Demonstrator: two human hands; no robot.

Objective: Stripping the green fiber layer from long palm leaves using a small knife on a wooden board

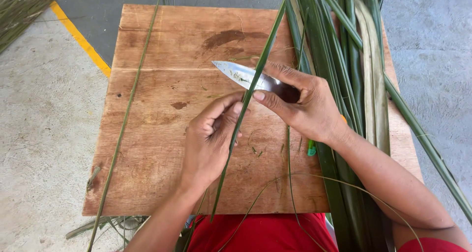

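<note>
Left hand (209,139) pinches narrow green leaf strip (246,102) | right hand (300,104) grips pointed steel knife (243,76), blade touching strip | worn plywood board (162,134) | glossy leaf bundle (344,60) beside.

Bright, even daylight — soft shadows lie under both hands on the wooden board (162,148). The knife blade (238,74) glints slightly; focus stays sharp, edges bend a little.

Knife (246,76) handle hidden in right hand (305,107); leaf bundle (344,85) cut off by frame edges.
</note>
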